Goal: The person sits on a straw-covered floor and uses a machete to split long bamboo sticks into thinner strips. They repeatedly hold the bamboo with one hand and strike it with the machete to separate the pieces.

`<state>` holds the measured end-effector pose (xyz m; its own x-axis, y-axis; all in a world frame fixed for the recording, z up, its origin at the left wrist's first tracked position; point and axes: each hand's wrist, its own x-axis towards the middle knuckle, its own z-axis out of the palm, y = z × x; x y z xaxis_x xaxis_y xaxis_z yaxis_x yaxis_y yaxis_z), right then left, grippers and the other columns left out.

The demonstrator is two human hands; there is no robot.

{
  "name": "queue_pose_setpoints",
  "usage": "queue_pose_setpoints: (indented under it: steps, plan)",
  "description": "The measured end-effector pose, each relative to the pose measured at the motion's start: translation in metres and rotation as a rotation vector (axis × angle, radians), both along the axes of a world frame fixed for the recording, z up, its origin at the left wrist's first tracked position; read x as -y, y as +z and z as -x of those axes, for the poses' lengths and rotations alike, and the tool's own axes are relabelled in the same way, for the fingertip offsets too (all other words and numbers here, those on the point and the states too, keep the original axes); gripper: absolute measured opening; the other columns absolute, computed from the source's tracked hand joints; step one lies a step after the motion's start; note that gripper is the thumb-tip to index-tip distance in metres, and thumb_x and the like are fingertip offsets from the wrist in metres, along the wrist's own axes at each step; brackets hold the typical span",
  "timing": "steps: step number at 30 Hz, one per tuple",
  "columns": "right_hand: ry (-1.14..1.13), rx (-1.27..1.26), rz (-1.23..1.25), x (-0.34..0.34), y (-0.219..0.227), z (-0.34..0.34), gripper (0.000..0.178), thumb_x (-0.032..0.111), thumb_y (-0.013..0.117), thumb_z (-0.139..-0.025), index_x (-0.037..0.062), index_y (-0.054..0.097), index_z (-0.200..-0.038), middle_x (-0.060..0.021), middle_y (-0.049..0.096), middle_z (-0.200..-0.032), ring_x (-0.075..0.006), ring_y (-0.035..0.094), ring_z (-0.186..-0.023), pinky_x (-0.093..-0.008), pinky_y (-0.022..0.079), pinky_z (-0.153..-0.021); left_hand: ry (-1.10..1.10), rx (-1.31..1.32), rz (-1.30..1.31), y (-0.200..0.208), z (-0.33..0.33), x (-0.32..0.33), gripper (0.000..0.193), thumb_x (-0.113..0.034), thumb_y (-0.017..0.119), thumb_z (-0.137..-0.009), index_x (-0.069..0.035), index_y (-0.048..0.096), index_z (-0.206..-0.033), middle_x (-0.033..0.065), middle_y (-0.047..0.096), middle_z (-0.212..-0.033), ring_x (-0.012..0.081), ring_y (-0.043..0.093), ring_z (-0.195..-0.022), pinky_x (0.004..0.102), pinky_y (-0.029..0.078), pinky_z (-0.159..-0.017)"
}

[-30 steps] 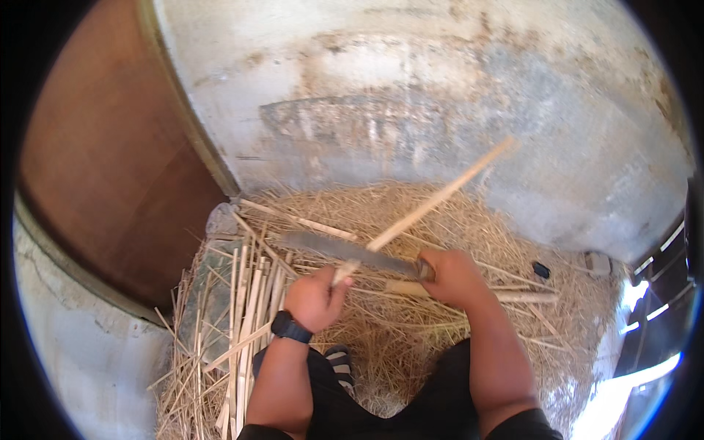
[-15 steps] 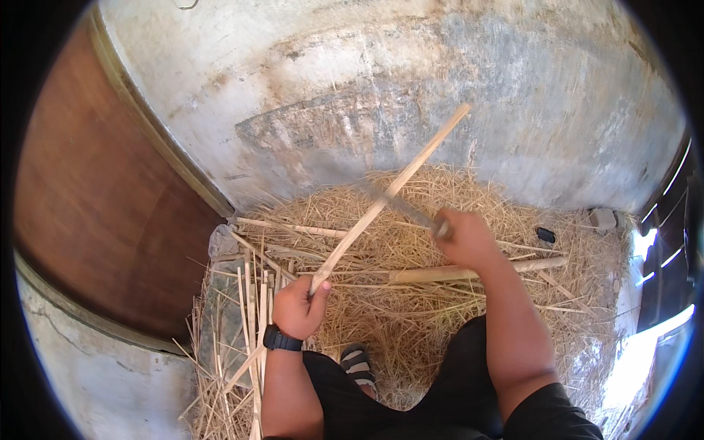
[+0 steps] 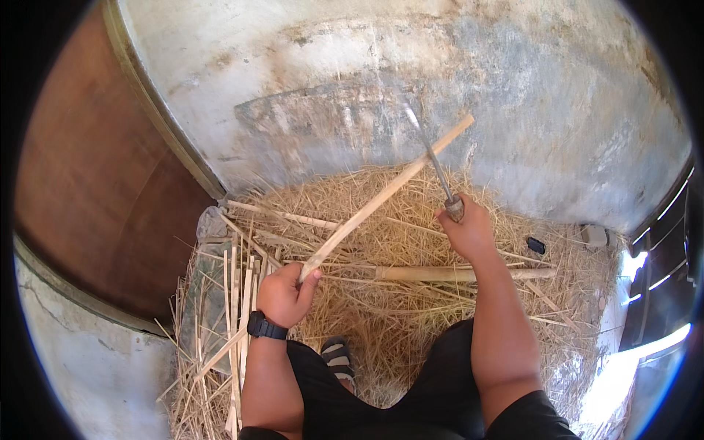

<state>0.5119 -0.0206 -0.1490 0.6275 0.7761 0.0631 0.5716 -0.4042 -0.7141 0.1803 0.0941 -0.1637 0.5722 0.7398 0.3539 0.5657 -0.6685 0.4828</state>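
Left grip (image 3: 288,295) partly hides pale strip (image 3: 385,193); knife tip (image 3: 411,116) blurred.

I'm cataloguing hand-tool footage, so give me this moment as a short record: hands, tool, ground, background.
Left hand: grips the near end of a pale strip
Right hand: closed around the handle of a long blade
Blade position: crosses the strip toward its far end; contact unclear
Ground: straw-like litter, a thicker pole, loose strips at left
Background: stained wall, brown panel at left

One knife (image 3: 442,177), apparently one sandal (image 3: 338,359)
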Motion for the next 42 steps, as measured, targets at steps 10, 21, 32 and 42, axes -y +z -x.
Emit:
queue_pose_setpoints:
  steps: [10, 21, 32, 42]
  plan:
    - [0.17, 0.157, 0.14, -0.011, -0.008, 0.015, 0.023, 0.022, 0.07, -0.091, 0.0074, 0.066, -0.108, -0.0105, 0.07, -0.079, -0.0234, 0.069, -0.069, -0.0416, 0.056, -0.062, -0.01, 0.011, -0.034, 0.0, 0.004, 0.002, 0.04, -0.035, 0.07, -0.097, -0.002, 0.059, -0.076, 0.0163, 0.058, -0.064, 0.0377, 0.061, -0.059, 0.045, 0.046, -0.054]
    - [0.402, 0.398, 0.161, -0.004, -0.002, 0.047, 0.023, 0.025, 0.069, -0.095, 0.0086, 0.067, -0.111, -0.0127, 0.073, -0.085, -0.0229, 0.07, -0.072, -0.0413, 0.058, -0.069, -0.057, -0.012, 0.047, 0.007, 0.005, 0.006, 0.042, -0.039, 0.07, -0.096, -0.003, 0.057, -0.077, 0.0168, 0.06, -0.067, 0.0396, 0.061, -0.061, 0.047, 0.047, -0.055]
    - [0.344, 0.297, -0.03, -0.016, -0.025, 0.03, 0.021, 0.025, 0.075, -0.092, 0.0077, 0.067, -0.101, -0.0138, 0.072, -0.081, -0.0242, 0.07, -0.071, -0.0415, 0.056, -0.067, 0.006, -0.125, -0.132, 0.013, 0.0, 0.012, 0.03, -0.033, 0.067, -0.098, -0.005, 0.064, -0.086, 0.0151, 0.065, -0.075, 0.0374, 0.066, -0.07, 0.0471, 0.052, -0.061]
    - [0.213, 0.059, -0.144, -0.007, -0.028, 0.015, 0.026, 0.028, 0.079, -0.091, 0.0057, 0.066, -0.098, -0.0082, 0.065, -0.075, -0.0195, 0.061, -0.068, -0.0378, 0.05, -0.065, -0.045, -0.226, -0.489, 0.092, -0.015, 0.024, 0.017, -0.026, 0.068, -0.092, -0.009, 0.065, -0.089, 0.0068, 0.065, -0.078, 0.0275, 0.068, -0.074, 0.042, 0.054, -0.066]
